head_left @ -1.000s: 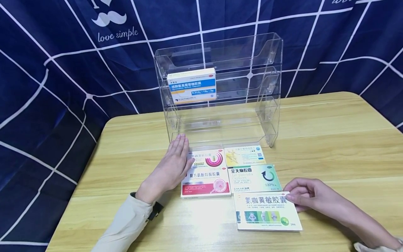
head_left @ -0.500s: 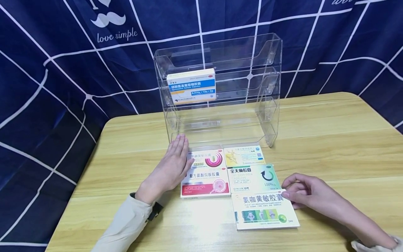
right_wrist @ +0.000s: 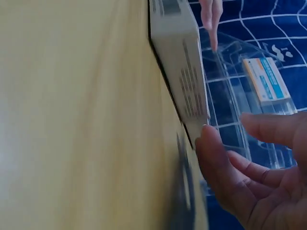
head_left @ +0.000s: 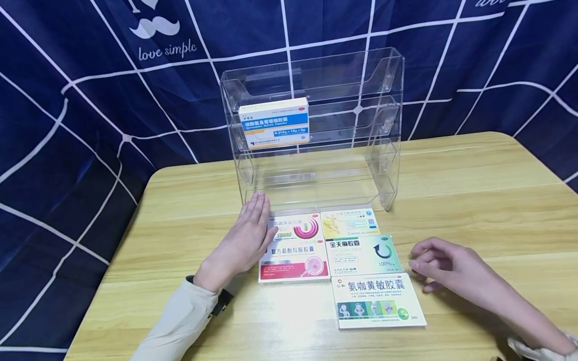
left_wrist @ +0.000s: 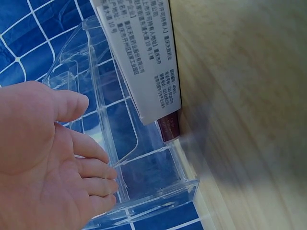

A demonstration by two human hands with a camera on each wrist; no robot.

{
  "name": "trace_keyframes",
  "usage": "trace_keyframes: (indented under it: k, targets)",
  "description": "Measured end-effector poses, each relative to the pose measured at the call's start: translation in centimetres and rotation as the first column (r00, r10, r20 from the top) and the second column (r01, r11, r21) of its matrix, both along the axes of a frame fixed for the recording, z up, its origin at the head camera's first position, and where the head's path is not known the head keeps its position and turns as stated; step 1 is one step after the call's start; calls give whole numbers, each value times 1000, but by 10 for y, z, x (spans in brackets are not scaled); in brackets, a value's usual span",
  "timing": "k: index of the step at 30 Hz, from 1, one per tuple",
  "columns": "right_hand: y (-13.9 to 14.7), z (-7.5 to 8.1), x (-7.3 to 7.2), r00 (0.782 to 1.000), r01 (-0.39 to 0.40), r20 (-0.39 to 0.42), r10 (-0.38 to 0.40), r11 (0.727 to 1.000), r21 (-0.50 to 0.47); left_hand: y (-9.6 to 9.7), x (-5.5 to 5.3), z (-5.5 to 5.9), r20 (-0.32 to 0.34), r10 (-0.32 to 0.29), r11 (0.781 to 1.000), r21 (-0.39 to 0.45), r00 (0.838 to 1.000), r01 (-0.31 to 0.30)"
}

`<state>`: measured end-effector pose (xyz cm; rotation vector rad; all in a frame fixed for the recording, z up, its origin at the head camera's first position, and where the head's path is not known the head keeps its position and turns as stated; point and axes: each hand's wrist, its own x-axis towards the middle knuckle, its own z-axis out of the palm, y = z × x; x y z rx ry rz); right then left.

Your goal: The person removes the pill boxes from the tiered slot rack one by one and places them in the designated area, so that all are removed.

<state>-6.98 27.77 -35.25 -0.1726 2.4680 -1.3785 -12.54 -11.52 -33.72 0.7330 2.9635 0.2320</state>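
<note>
My left hand (head_left: 246,235), its fingers straight, lies at the left edge of the pink-and-white medicine box (head_left: 295,228), fingertips near the clear rack's (head_left: 316,198) lower left corner. Below that box is a red-and-white medicine box (head_left: 293,260). My right hand (head_left: 444,265) is loosely curled, holding nothing, just right of the green medicine box (head_left: 366,255) and the white medicine box with a picture strip (head_left: 379,301). A yellow-and-white medicine box (head_left: 349,222) heads this right column. In the right wrist view, a fingertip of the right hand (right_wrist: 259,177) overlaps a box's end (right_wrist: 184,72).
A blue-and-white medicine box (head_left: 275,124) stands upright at the left of an upper tier of the rack. Behind the wooden table (head_left: 474,200) hangs a dark blue curtain (head_left: 253,30) with white lines.
The right hand has let go of the white medicine box with a picture strip and drawn slightly away. That box has shifted a little left, up against the green one. The left hand stays put.
</note>
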Motion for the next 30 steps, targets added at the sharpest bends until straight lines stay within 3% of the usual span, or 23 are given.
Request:
trace_keyframes:
  k: [3,6,10,15,21,30]
  targets:
    - [1,6,-5,993,-22,-112,25,999,34,0,0,-1,0,-2,1000,4,1000,2]
    - [-1,15,-13,968,-29,-243,57,993,115,-1,0,-2,-2,-8,1000,11,1000,8]
    - [-8,29,-27,940,-22,-332,75,987,162,-1,0,-2,3,-13,1000,12,1000,13]
    - [-21,54,-47,943,-49,-324,78,994,97,0,0,-1,12,-9,1000,21,1000,8]
    - [-46,80,-75,961,3,-276,5,1000,30,-1,0,-1,16,-2,1000,26,1000,2]
    - [-80,92,-107,937,19,-348,-29,999,-32,-1,0,-1,27,7,1000,26,1000,-8]
